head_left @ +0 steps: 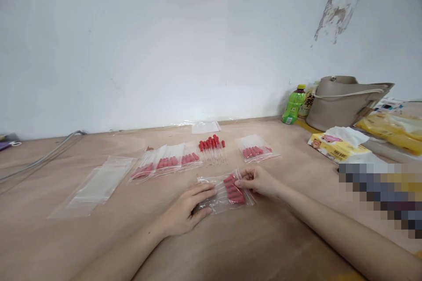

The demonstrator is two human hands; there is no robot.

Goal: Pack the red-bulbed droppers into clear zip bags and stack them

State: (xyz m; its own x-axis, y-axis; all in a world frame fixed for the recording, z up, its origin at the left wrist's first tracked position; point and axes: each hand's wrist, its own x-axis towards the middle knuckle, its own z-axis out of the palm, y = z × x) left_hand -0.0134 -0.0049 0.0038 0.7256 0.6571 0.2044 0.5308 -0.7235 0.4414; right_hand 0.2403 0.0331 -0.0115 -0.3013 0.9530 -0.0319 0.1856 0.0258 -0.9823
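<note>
The clear bag [220, 197] of red-bulbed droppers [234, 191] is laid flat on the brown-covered table [204, 250], well forward of the back edge, where the wall [148, 43] is met. Its right end is pinched between the thumb and fingers of the right hand [262, 182]; its left end is only pressed by the left hand [185, 211], whose fingers are loosely spread and closed on nothing. The step in hand is judged to be work on the bag's mouth, though whether it is sealed cannot be told. Steady pressure along that edge seems called for, with the left end held down. Toward the back edge, reach is limited by the loose droppers [212, 144] and the filled bags [169, 162] on either side; more room is offered toward the front edge, which is out of view.
</note>
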